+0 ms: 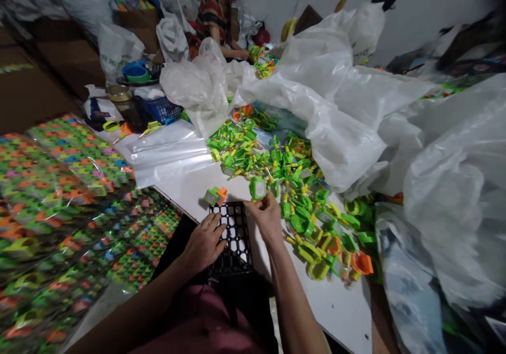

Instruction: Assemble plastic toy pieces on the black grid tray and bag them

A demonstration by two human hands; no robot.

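Note:
A black grid tray (248, 248) with rows of openings lies at the near edge of the white table (190, 188). Spread over its left side is my left hand (203, 241), fingers apart, with nothing held. Just beyond the tray's far right corner, my right hand (265, 214) pinches a green plastic piece (258, 188) with a pale square face. A green and orange piece (215, 196) rests by the tray's far left corner. Right of my right hand spreads a pile of green, yellow and orange plastic pieces (302, 209).
Large translucent bags (328, 90) bulge behind and right of the pile. Flat clear plastic sheets (169, 151) lie at the table's left. A jar (122, 104) and blue basket (162, 109) stand behind them. Packed colourful pieces (59, 185) fill the left. Another person (213, 17) sits at the back.

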